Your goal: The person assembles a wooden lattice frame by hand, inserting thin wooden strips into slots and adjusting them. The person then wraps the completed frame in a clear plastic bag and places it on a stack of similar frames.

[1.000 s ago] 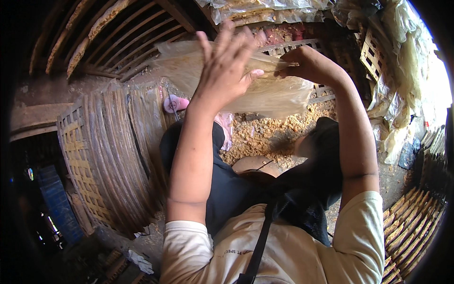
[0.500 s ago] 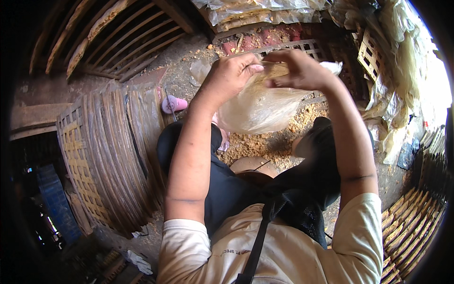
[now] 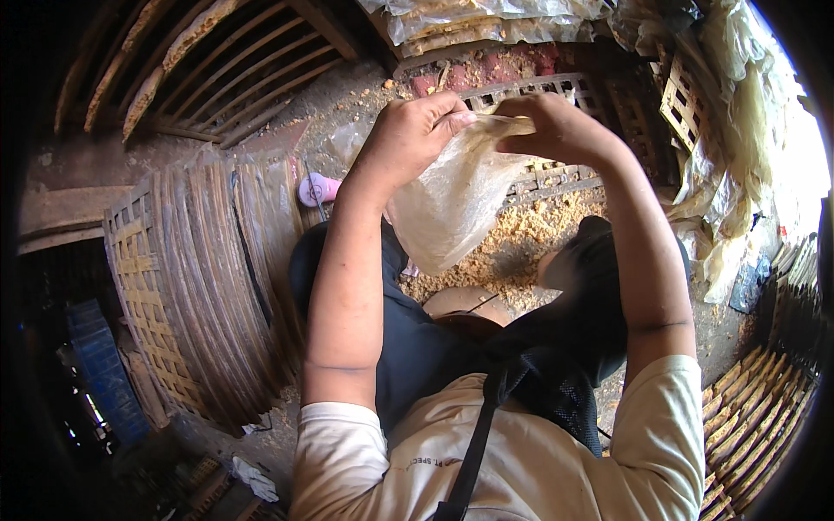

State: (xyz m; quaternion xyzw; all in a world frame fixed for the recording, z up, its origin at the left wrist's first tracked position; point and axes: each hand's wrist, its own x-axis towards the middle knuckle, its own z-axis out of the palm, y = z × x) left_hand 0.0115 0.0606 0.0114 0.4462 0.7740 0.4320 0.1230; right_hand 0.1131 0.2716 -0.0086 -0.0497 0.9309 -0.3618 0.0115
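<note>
Item: translucent sheet (image 3: pixel 452 204), thin, pale, crumpled, held raised in front of me above my lap. My left hand (image 3: pixel 413 135) pinches its upper edge, fingers closed; my right hand (image 3: pixel 556 126) grips the same edge just beside it. Below: sawdust-strewn floor (image 3: pixel 521 243). At left: stacked woven bamboo trays (image 3: pixel 200 286); pink object (image 3: pixel 317 188) near them.

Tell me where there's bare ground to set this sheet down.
Little is bare: a dusty strip between the leaning woven trays and the slatted frame. Below the translucent sheet, held by both hands, crumbs cover the ground.
</note>
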